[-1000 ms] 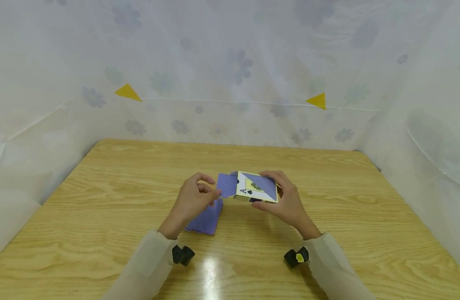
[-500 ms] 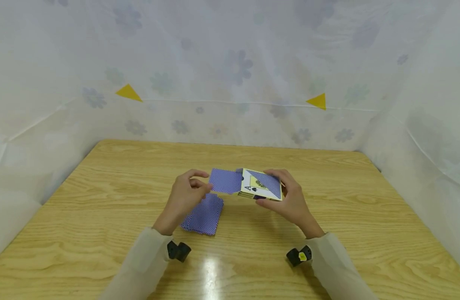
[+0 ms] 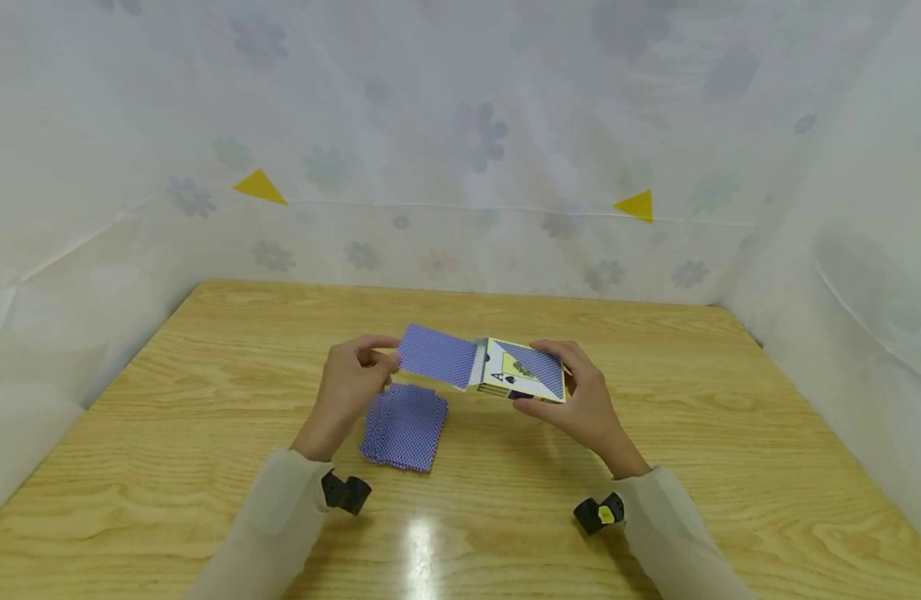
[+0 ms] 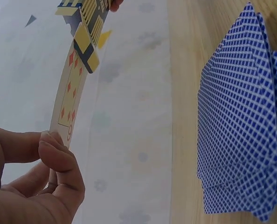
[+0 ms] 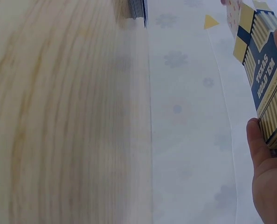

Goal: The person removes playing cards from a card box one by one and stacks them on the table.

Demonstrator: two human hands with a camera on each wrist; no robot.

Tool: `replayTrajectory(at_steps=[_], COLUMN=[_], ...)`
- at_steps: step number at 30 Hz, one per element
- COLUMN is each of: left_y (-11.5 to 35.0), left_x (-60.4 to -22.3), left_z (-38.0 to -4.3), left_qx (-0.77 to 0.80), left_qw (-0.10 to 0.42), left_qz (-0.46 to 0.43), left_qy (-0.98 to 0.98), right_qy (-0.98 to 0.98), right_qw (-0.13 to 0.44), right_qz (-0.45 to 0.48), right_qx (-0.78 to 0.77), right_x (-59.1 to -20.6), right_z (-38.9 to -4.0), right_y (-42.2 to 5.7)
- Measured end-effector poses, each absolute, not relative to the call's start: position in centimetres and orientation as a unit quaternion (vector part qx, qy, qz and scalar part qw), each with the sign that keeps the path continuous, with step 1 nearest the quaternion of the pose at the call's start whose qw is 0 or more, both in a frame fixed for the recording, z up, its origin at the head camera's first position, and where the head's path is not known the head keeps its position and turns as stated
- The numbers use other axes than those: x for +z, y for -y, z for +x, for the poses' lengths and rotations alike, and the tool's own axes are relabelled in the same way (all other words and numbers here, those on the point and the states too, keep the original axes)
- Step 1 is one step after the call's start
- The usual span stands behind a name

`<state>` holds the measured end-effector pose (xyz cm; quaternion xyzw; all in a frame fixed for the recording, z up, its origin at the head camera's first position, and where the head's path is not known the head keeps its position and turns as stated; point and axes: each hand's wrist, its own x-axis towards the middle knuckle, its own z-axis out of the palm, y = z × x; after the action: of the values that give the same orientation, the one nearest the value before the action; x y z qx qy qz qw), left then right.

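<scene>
My right hand grips a card box with an ace of spades on its top and "Texas Hold'em" printed on its side. The box's open end points left. From that end sticks a blue-backed playing card, its outer edge pinched between thumb and fingers of my left hand. The left wrist view shows the card's face with red diamonds, its far end at the box flaps. Below the left hand, a loose pile of blue-backed cards lies face down on the table.
The wooden table ends at a pale flowered curtain, which also hangs along both sides. Two yellow triangles mark the curtain's back. Black wrist cameras sit at both cuffs.
My left hand has moved left and slightly up, drawing the card farther out of the box. The right hand and box shifted slightly right. More of the pile now shows.
</scene>
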<state>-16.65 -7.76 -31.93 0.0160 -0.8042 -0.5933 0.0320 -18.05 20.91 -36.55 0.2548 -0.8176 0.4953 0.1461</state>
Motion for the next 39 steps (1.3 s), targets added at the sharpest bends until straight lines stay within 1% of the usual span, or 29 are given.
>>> replayTrajectory(at_steps=[15, 22, 29, 39], left_y=[8.2, 8.2, 8.1, 8.4], left_x=[-32.1, -32.3, -32.3, -33.3], left_z=[-16.8, -17.0, -16.8, -17.4], left_qx=[-0.576, -0.550, -0.535, -0.504], left_qw=[0.048, 0.033, 0.034, 0.011], left_qz=[0.030, 0.029, 0.021, 0.020], left_qy=[0.816, 0.834, 0.844, 0.863], right_qy=[0.819, 0.817, 0.814, 0.815], right_qw=[0.141, 0.142, 0.139, 0.142], right_qz=[0.252, 0.255, 0.258, 0.260], right_qx=[0.495, 0.498, 0.501, 0.498], right_x=[-36.5, -36.6, -36.6, -36.7], right_z=[-18.1, -18.2, -18.1, -18.2], right_y=[-21.0, -21.0, -20.8, -20.9])
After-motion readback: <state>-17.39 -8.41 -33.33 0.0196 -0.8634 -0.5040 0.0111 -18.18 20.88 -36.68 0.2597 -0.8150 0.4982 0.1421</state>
